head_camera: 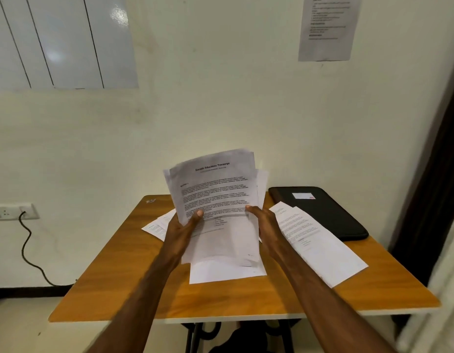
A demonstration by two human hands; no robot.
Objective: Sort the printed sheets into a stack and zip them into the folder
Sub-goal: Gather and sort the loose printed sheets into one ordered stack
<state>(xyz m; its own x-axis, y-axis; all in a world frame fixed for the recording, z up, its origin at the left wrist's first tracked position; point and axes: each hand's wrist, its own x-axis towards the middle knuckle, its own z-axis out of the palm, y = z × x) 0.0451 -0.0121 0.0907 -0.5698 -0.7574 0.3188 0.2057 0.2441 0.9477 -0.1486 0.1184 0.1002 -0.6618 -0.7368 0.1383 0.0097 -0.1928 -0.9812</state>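
Note:
Both hands hold up a loose bundle of printed sheets above the middle of the wooden table. My left hand grips its left edge with the thumb on the front page. My right hand grips the right edge. The sheets are fanned and uneven, and the top page bears a bold title. More printed sheets lie flat on the table: some at the right, one under the bundle, others at the left. A black zip folder lies shut at the table's far right corner.
The table stands against a cream wall. A whiteboard hangs at the upper left and a paper notice at the upper right. A wall socket with a black cable sits at the left. A dark curtain hangs at the right.

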